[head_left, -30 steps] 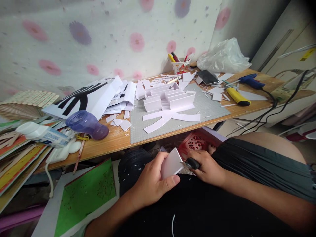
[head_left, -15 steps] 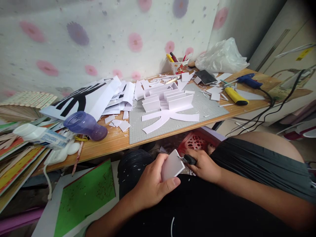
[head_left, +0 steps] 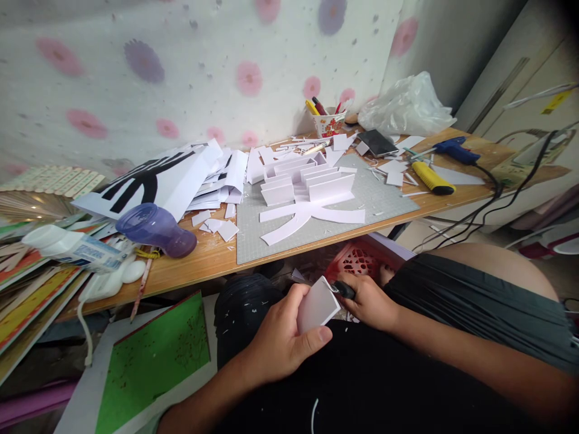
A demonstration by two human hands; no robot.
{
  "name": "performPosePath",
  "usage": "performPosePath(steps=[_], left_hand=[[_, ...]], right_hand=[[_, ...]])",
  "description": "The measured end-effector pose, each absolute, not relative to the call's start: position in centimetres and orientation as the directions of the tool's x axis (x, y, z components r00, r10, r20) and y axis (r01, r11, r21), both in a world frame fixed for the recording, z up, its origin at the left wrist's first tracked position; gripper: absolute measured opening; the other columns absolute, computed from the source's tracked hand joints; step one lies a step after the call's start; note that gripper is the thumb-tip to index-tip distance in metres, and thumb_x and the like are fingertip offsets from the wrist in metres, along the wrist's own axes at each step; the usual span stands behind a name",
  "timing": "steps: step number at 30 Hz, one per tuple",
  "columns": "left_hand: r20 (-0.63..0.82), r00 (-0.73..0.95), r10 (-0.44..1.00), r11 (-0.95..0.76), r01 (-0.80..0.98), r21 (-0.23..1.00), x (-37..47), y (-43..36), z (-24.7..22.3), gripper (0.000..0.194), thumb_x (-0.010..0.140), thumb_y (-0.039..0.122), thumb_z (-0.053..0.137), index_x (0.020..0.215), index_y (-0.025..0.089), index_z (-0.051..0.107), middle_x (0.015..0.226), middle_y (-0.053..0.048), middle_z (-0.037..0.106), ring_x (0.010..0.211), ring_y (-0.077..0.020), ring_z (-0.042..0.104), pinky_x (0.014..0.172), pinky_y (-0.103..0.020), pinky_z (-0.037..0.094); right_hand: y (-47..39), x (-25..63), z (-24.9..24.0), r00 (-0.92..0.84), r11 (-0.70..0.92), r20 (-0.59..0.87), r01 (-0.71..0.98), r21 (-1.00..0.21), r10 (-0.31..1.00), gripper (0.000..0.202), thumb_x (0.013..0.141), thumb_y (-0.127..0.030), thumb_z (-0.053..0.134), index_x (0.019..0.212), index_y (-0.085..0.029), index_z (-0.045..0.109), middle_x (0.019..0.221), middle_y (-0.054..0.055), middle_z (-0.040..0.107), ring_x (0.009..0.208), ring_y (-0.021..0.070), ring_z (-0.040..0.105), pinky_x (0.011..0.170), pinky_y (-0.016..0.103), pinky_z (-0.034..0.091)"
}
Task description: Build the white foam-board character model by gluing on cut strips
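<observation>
My left hand is closed around a small white foam board piece, thumb on its near face, and holds it tilted above my lap. In my right hand is a small black-handled cutting tool. Its metal end meets the board's right edge near the upper corner; the exact blade shape is too small to make out. On the grey cutting mat stands a white character-shaped structure with several upright strips glued along its strokes.
A yellow-handled knife and a blue glue gun lie at the right of the wooden desk. At the left are printed sheets, a purple container and a white bottle. A red basket sits below the desk edge.
The board piece and my left hand have shifted slightly right and down. My right hand with the tool has moved slightly left, staying at the board's edge.
</observation>
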State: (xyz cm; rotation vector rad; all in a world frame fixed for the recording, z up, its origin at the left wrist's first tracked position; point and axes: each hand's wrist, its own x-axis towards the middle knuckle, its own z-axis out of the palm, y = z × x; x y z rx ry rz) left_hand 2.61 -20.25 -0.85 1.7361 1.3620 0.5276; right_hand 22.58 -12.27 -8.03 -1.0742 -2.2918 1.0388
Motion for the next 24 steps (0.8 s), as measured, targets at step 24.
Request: performPosePath(steps=[24], left_hand=[[-0.148, 0.2, 0.969, -0.037, 0.703, 0.71, 2.0, -20.2, 0.2, 0.038, 0.082, 0.051, 0.052, 0.106, 0.022, 0.042, 0.089, -0.001, 0.057, 0.077, -0.018, 0.052, 0.067, -0.029, 0.036]], right_hand=[[-13.1, 23.2, -6.4, -0.69, 0.549, 0.177, 0.365, -0.751, 0.702, 0.013, 0.079, -0.017, 0.046, 0.067, -0.021, 0.041, 0.061, -0.001, 0.05, 0.056, 0.0114, 0.046, 0.054, 0.023, 0.035]])
